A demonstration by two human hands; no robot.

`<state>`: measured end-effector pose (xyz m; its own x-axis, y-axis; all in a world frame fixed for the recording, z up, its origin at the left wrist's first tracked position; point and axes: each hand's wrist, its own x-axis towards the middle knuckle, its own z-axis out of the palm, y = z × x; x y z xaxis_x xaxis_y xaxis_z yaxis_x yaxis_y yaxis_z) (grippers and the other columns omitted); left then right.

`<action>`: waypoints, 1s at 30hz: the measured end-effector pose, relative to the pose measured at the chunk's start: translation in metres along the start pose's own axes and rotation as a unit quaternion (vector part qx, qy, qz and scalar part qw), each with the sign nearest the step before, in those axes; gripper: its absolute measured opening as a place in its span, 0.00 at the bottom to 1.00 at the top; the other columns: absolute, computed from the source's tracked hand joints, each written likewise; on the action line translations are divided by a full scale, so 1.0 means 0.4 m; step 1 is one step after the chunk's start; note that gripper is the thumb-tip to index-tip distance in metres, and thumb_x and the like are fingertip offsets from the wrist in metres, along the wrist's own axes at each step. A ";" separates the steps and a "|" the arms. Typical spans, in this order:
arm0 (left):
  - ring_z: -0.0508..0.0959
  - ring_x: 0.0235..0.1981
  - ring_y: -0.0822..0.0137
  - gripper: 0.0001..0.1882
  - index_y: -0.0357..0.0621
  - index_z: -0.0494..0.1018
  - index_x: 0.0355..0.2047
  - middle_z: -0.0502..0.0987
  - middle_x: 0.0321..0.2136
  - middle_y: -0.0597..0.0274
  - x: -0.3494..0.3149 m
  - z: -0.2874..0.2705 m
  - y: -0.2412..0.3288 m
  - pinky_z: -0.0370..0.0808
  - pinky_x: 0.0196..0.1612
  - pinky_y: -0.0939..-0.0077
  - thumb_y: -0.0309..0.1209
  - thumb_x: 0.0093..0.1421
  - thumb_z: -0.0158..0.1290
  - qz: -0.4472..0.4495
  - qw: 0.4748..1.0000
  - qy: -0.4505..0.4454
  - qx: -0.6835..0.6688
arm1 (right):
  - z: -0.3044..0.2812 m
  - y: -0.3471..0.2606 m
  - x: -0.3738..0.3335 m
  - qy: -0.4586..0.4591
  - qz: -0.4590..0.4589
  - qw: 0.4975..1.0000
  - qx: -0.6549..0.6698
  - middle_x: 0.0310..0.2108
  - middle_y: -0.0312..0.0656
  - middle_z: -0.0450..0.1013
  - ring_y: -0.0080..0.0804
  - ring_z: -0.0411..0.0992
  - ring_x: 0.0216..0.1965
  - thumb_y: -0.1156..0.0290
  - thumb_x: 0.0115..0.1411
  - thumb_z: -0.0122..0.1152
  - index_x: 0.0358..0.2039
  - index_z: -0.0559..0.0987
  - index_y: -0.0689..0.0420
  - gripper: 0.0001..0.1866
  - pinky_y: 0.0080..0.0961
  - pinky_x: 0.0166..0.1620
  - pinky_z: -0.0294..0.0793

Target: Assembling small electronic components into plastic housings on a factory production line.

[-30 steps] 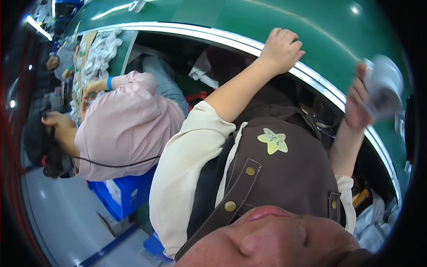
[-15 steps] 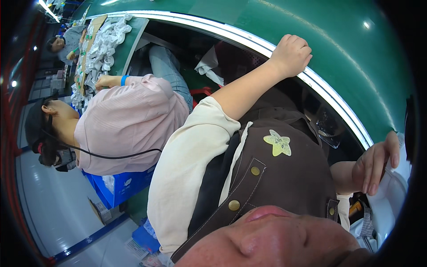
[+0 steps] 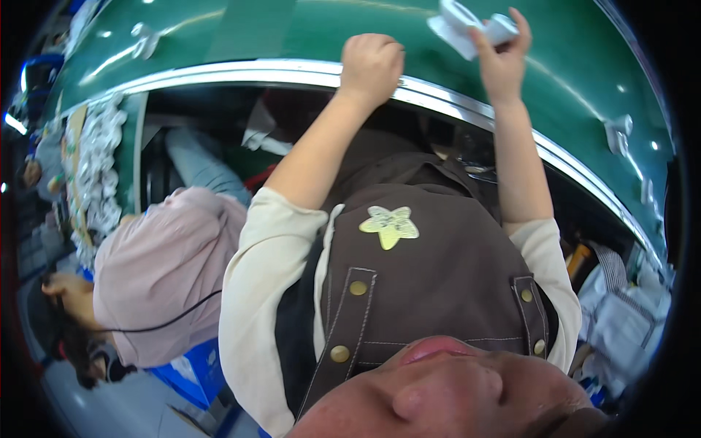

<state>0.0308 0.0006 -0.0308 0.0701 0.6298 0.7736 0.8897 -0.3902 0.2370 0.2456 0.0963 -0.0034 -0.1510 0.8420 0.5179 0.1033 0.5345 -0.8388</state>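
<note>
White folded piece [image 3: 467, 25] pinched in right hand [image 3: 500, 62]; left hand [image 3: 371, 66] fisted on table rim [image 3: 241, 73].

Brown overall [image 3: 445, 270] with brass studs, star patch [image 3: 389, 225] — cream sleeves [image 3: 252, 292]

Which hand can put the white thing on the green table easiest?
Probably the right hand: it holds the white piece over the green table. The left hand is a fist on the metal rim.
</note>
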 end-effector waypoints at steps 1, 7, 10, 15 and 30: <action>0.77 0.34 0.59 0.03 0.44 0.77 0.25 0.78 0.29 0.64 0.003 0.001 0.005 0.70 0.39 0.61 0.25 0.48 0.59 0.001 1.000 -0.001 -0.003 | 0.017 0.021 -0.013 0.048 -0.032 0.998 0.023 0.53 0.50 0.69 0.38 0.71 0.52 0.79 0.52 0.67 0.67 0.56 0.53 0.44 0.34 0.56 0.70; 0.78 0.35 0.59 0.02 0.45 0.79 0.27 0.79 0.30 0.65 0.004 -0.014 0.014 0.71 0.43 0.63 0.26 0.51 0.58 -0.022 1.000 -0.011 0.007 | 0.010 -0.030 -0.007 -0.008 -0.122 0.978 -0.169 0.46 0.54 0.71 0.51 0.72 0.47 0.69 0.47 0.74 0.63 0.63 0.54 0.43 0.38 0.50 0.72; 0.76 0.38 0.62 0.03 0.45 0.77 0.28 0.78 0.32 0.67 0.001 -0.013 0.015 0.70 0.46 0.63 0.27 0.51 0.59 -0.025 0.999 -0.025 0.015 | 0.001 -0.033 0.004 -0.033 -0.093 0.973 -0.208 0.46 0.55 0.71 0.51 0.72 0.47 0.69 0.48 0.73 0.63 0.63 0.54 0.43 0.39 0.50 0.72; 0.76 0.38 0.61 0.03 0.45 0.77 0.28 0.78 0.32 0.67 0.006 -0.011 0.024 0.70 0.46 0.63 0.27 0.51 0.58 -0.029 0.999 -0.031 0.011 | -0.026 0.009 -0.006 0.103 -0.114 0.981 -0.122 0.47 0.50 0.69 0.41 0.69 0.48 0.71 0.52 0.72 0.66 0.56 0.55 0.45 0.35 0.53 0.69; 0.77 0.37 0.60 0.04 0.44 0.78 0.30 0.78 0.33 0.64 -0.002 -0.022 0.015 0.71 0.45 0.63 0.27 0.53 0.58 -0.039 0.997 -0.058 0.013 | -0.091 0.054 0.003 0.114 -0.006 0.985 -0.129 0.55 0.53 0.64 0.43 0.64 0.55 0.70 0.56 0.67 0.68 0.53 0.55 0.44 0.37 0.60 0.62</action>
<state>0.0322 -0.0081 -0.0248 0.0500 0.7314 0.6801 0.9058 -0.3200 0.2775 0.2836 0.1116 -0.0147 0.0681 0.8140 0.5768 0.3546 0.5207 -0.7766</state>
